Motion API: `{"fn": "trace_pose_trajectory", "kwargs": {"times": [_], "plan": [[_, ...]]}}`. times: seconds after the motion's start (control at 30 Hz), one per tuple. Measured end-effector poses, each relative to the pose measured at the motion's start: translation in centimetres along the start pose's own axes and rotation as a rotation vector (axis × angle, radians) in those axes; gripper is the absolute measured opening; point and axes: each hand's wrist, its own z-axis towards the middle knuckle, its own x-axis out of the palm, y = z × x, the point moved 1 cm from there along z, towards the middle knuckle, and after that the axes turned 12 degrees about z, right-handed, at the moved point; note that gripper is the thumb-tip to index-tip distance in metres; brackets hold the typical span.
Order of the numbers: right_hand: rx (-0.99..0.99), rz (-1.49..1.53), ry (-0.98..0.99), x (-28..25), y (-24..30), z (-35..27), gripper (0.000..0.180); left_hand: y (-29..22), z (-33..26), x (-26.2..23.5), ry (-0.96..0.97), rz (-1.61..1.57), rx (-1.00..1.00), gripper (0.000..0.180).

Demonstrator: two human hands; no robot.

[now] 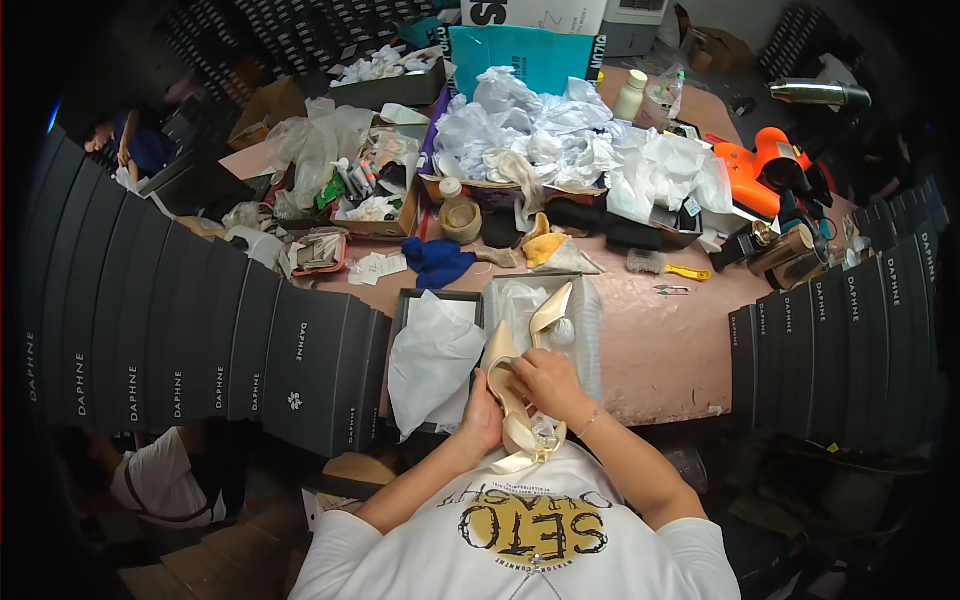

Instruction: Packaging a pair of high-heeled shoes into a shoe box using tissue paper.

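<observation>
A cream pointed-toe shoe (513, 408) with a bow at its heel end is held in front of my chest, toe pointing away. My left hand (482, 416) cups its left side. The fingers of my right hand (550, 384) are curled at the shoe's opening; their tips are hidden. Just beyond, the matching shoe (550, 310) lies in an open grey shoebox (497, 284) lined with white tissue and clear wrap. Left of it, a sheet of white tissue paper (432, 345) spreads over a dark box part (404, 302), probably the lid.
Stacked dark shoeboxes (320, 365) wall the left side, and more boxes (800, 340) stand at right. Across the pink table (665, 350) lie a yellow-handled brush (665, 264), a blue cloth (437, 263), small snips (672, 290), an orange heat tool (760, 175) and a box of crumpled tissue (530, 130).
</observation>
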Motion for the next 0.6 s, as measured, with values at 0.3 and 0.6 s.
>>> {"fn": "trace_pose_trajectory", "kwargs": {"times": [0.3, 0.6], "plan": [[0.072, -0.065, -0.04, 2.7, -0.5, -1.6, 0.012, 1.4, 0.0, 0.3, -0.019, -0.079, 0.012, 0.06], [0.303, 0.066, -0.157, -3.7, -1.9, -3.5, 0.012, 0.7, 1.6, -2.6, -0.062, -0.087, 0.023, 0.074]]}}
